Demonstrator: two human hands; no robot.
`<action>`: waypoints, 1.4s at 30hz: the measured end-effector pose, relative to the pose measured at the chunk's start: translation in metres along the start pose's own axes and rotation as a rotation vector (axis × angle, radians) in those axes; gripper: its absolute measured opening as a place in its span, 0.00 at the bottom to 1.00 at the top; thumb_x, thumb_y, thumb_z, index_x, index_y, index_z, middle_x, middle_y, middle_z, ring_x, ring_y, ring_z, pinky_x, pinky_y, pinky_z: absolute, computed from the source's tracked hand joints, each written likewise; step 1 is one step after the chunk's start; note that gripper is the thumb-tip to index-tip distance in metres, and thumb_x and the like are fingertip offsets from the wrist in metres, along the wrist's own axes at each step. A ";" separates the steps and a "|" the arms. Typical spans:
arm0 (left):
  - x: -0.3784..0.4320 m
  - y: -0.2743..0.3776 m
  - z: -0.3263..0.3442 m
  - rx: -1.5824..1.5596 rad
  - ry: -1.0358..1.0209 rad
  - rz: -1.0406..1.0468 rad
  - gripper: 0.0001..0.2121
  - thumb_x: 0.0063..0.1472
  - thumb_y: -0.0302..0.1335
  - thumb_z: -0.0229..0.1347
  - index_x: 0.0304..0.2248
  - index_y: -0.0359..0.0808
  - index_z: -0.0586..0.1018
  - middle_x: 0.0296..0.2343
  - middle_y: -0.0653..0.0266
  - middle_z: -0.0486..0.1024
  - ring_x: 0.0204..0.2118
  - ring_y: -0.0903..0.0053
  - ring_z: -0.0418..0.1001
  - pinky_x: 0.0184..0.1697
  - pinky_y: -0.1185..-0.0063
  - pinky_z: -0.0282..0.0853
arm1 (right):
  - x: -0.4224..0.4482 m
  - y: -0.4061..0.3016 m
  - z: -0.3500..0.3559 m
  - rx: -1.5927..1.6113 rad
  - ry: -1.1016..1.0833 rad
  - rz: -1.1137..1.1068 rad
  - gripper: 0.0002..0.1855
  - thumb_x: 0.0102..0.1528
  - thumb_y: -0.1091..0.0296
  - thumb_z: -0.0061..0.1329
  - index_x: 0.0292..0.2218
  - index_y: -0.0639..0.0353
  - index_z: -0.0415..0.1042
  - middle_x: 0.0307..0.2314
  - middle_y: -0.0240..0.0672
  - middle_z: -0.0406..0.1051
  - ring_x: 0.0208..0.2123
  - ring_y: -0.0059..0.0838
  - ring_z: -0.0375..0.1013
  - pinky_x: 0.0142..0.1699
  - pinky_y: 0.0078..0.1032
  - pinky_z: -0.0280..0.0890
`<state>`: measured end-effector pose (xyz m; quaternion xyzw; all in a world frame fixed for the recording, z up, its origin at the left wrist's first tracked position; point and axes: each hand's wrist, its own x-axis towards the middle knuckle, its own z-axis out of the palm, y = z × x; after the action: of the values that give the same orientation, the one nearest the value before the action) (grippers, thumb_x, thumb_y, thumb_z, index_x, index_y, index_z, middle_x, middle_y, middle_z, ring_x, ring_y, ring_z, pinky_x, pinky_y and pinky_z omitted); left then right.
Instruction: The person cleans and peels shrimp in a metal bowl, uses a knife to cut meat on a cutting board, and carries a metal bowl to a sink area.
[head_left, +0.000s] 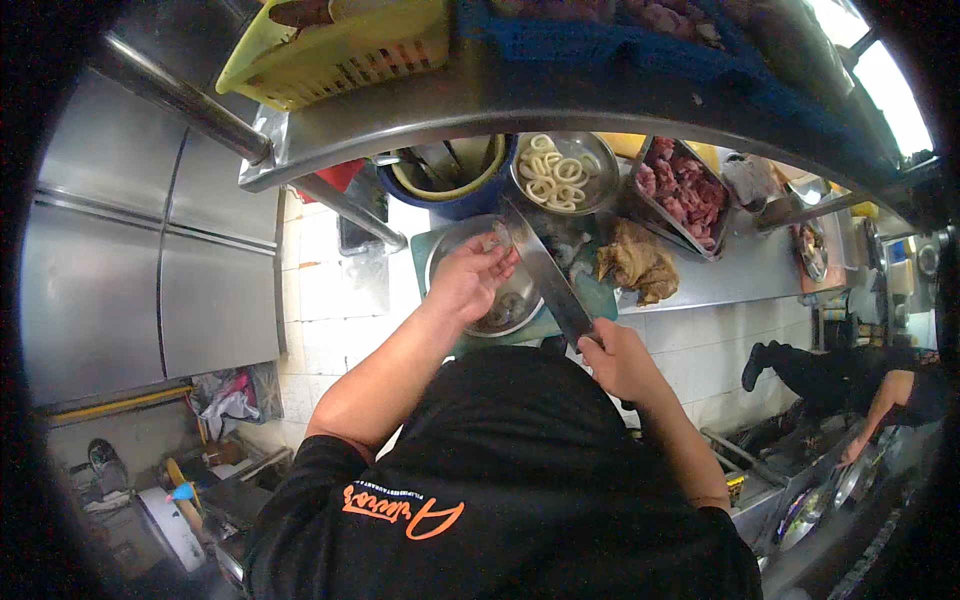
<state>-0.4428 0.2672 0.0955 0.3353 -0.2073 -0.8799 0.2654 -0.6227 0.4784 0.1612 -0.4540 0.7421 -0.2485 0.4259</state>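
Observation:
My right hand (616, 360) is closed round the handle of a large wide-bladed knife (549, 277), its blade slanting up and left past the rim of a metal bowl. My left hand (474, 276) is over that metal bowl (442, 251), fingers pinched on a small pale piece, perhaps a shrimp (498, 234). Greyish pieces (504, 313) lie in the bowl, which stands on a green cutting board (420, 259). Right of the blade, several small grey shrimp-like pieces (581, 262) lie on the board. A brown piece of cooked meat or poultry (641, 264) rests at the board's right edge.
Behind the board stand a blue tub (427, 204), a metal bowl of pale rings (559, 174) and a metal tray of raw meat (682, 196). A steel shelf (480, 124) overhangs them, holding a yellow basket (337, 67). A co-worker (862, 390) is at the far right.

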 end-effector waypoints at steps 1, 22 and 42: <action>0.000 -0.004 0.003 0.000 0.002 -0.002 0.08 0.63 0.23 0.53 0.41 0.40 0.72 0.37 0.64 0.77 0.41 0.69 0.76 0.46 0.71 0.70 | -0.001 -0.004 0.000 0.003 0.003 0.006 0.14 0.59 0.64 0.45 0.33 0.69 0.66 0.27 0.60 0.72 0.34 0.62 0.71 0.38 0.48 0.65; 0.001 -0.018 0.033 0.009 0.036 0.070 0.07 0.59 0.28 0.59 0.37 0.40 0.77 0.32 0.68 0.78 0.36 0.72 0.74 0.35 0.76 0.63 | -0.003 -0.011 0.000 -0.024 0.084 -0.054 0.12 0.60 0.66 0.43 0.36 0.70 0.64 0.26 0.53 0.72 0.30 0.48 0.73 0.38 0.38 0.66; 0.008 -0.048 0.087 -0.290 -0.027 -0.043 0.09 0.66 0.31 0.52 0.42 0.36 0.75 0.37 0.66 0.77 0.41 0.75 0.74 0.47 0.73 0.70 | 0.033 -0.007 0.004 0.237 0.126 -0.044 0.08 0.61 0.66 0.42 0.34 0.62 0.64 0.19 0.31 0.67 0.17 0.20 0.66 0.23 0.23 0.62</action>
<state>-0.5245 0.3154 0.1250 0.2862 -0.0743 -0.9105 0.2892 -0.6236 0.4462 0.1514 -0.4002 0.7226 -0.3718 0.4237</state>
